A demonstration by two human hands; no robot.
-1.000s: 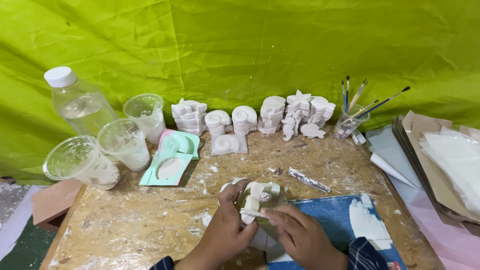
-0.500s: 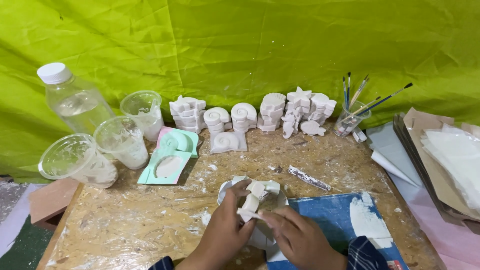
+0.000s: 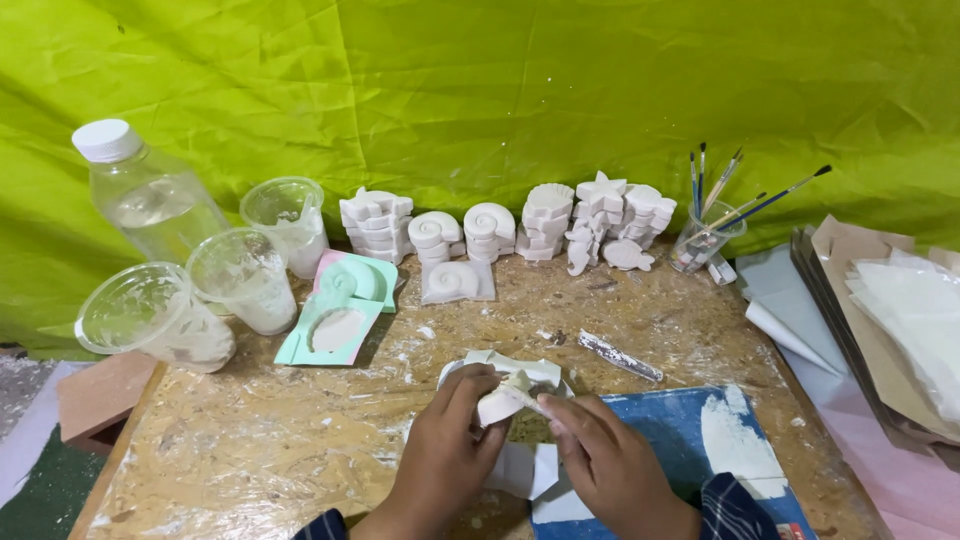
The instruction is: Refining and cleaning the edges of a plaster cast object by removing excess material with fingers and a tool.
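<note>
Both hands are working at the near middle of the table [image 3: 250, 460]: the left hand [image 3: 445, 455] and right hand [image 3: 600, 465] are pinching a small white plaster cast [image 3: 503, 400] out of a pale mould [image 3: 520, 372]. The cast is looking light, stiff and chalky, likely brittle at thin edges, so gripping its thick body seems safest. At far left, three clear plastic cups [image 3: 245, 275] are showing white residue, a capped bottle [image 3: 145, 195] is holding clear liquid, and a small cup [image 3: 705, 240] at far right is holding brushes.
</note>
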